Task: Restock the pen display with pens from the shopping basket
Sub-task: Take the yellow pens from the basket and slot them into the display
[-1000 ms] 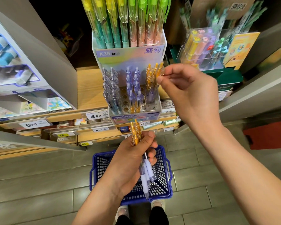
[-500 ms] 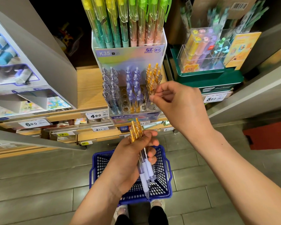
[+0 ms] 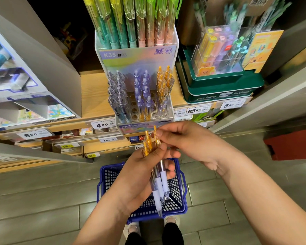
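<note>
Below the pen display (image 3: pixel 131 128), left hand (image 3: pixel 140 174) grasps a pen bundle (image 3: pixel 159 188); right hand (image 3: pixel 189 142) pinches one orange cap (image 3: pixel 155 129); shopping basket (image 3: pixel 102 174) largely hidden beneath.

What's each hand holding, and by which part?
Left hand holds a bundle of orange-capped pens around their mid-barrels. Right hand pinches the orange top end of one pen in that bundle.

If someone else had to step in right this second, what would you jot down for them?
Left hand grips a bundle of orange-topped pens above the blue basket on the floor.
Right hand pinches one pen by its top in that bundle.
Done: several orange pens already stand in the right column of the pen display.
Left: slot the held pens in; empty holes show mid-display.
</note>
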The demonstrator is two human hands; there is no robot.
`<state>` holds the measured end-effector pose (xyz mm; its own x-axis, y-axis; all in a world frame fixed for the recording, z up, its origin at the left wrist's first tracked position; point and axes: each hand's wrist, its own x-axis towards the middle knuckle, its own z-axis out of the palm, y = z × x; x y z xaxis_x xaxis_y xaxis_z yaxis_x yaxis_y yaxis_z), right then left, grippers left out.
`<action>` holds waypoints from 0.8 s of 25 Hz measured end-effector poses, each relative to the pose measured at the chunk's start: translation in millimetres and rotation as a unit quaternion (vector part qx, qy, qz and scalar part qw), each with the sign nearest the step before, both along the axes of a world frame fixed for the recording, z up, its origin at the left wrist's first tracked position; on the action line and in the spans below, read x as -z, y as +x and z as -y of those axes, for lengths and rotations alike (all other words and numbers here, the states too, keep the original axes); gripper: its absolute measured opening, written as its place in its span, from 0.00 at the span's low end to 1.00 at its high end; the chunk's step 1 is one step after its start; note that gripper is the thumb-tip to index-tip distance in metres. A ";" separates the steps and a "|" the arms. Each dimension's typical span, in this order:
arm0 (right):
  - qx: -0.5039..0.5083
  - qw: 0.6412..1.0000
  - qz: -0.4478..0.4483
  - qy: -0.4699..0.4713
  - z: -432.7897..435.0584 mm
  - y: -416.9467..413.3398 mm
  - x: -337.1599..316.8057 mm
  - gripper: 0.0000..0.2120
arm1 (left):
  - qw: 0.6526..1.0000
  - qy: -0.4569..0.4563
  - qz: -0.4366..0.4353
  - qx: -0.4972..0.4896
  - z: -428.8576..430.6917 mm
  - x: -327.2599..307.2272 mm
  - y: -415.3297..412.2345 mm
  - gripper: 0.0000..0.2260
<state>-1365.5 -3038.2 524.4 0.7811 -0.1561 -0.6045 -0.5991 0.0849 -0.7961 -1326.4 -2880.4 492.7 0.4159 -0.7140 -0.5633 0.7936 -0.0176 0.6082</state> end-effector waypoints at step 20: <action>0.310 0.881 0.310 -0.178 50.8 17.4 -36.6 0.06 | 0.998 0.035 -0.041 -0.043 -5.9 13.9 4.0 0.12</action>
<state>-1348.1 -3088.9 561.0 0.6424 -0.7620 0.0819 0.0343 -0.0781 -0.9964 -1322.4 -2874.5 478.9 0.4248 -0.6346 -0.6456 0.8410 0.0126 0.5409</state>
